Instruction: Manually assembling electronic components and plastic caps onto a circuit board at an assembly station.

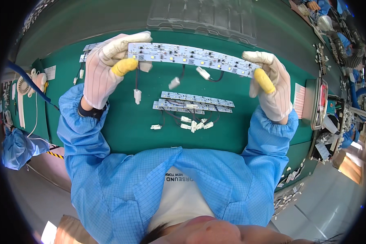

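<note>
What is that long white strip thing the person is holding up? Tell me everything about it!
The long white strip is a thin, stiff-looking circuit board dotted with small square lights and tiny dark parts. It is held level above the green table, one end pinched by the gloved left hand, the other by the gloved right hand. Both thumbs wear yellow covers. Thin black wires hang below it, ending in small white plugs.

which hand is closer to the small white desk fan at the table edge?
Left. The left hand grips the left end of the LED strip board, across a stretch of green mat from the white fan. The right hand holds the board's far end, much farther away.
</note>
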Tool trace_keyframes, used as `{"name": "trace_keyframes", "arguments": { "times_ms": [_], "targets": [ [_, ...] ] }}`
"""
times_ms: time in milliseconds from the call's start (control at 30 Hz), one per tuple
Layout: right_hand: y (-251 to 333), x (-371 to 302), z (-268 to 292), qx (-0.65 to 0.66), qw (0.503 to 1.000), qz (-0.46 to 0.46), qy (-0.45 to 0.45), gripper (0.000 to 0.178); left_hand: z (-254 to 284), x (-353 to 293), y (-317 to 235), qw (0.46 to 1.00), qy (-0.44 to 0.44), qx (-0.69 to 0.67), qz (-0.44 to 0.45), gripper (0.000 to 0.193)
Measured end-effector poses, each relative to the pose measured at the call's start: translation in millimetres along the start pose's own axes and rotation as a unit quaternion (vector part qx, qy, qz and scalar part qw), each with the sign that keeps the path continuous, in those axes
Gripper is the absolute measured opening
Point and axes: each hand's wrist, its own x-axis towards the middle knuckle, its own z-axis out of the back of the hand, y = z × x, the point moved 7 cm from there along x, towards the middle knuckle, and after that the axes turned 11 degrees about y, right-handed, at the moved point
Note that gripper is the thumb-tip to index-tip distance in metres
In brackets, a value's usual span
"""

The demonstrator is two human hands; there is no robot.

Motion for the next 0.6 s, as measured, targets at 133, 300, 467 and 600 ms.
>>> {"name": "trace_keyframes", "arguments": {
  "times_ms": [133,300,467,600],
  "targets": [
    [-3.3,4.0,-0.8,-0.019,1.000,-0.013,-0.006,0.062,4.4,-2.4,-9.9,0.991,-0.009,0.122,-0.054,0.051],
    [-7.6,-0.6,3.4,-0.039,0.998,-0.022,-0.033,0.058,1.1,-1.7,-21.4,0.987,-0.023,0.134,-0.087,0.037],
    [-3.4,-6.4,4.1,-0.021,0.999,-0.005,-0.038,0.058,1.9,-0.5,-9.6,0.996,-0.029,0.077,-0.019,0.034],
    [2.7,-8.9,-11.2,0.068,0.998,0.006,0.014,0.065,2.5,1.1,18.6,0.994,-0.033,-0.060,0.081,0.033]
  ]
}}
